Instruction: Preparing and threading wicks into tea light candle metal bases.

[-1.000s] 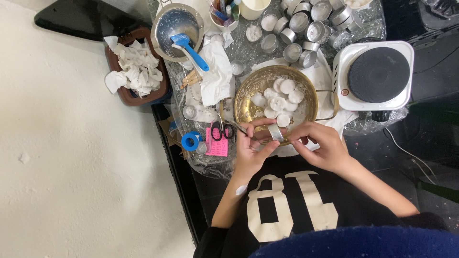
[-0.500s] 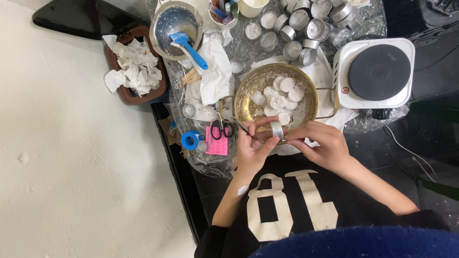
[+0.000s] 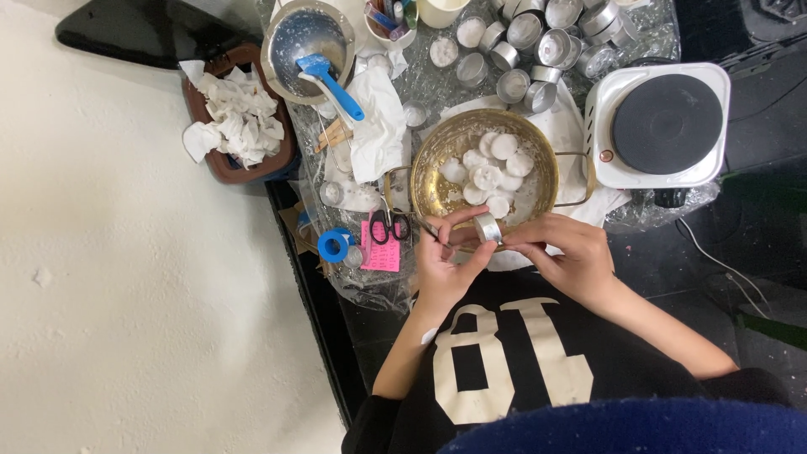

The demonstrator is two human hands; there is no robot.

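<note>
My left hand [image 3: 445, 261] and my right hand [image 3: 567, 256] meet just in front of a brass-coloured bowl [image 3: 437, 151] that holds several white wax discs [image 3: 487, 164]. Between the fingertips of both hands is a small round metal candle cup [image 3: 487, 227], tilted on its side. My left thumb and fingers pinch the cup's left side and also seem to hold a thin dark stick [image 3: 427, 227]. My right fingers touch the cup's right edge. Both forearms rest over a black shirt with large pale digits.
A white single hotplate [image 3: 664, 126] stands at the right. Several empty metal cups [image 3: 546, 42] sit behind the bowl. A steel pot with a blue spatula [image 3: 336, 84], a brown tray of crumpled tissues [image 3: 239, 126], scissors [image 3: 388, 220], blue tape [image 3: 334, 244] and a pink note [image 3: 380, 252] lie left.
Both hands have shifted slightly toward the bowl's rim, and the metal cup between them has turned a little.
</note>
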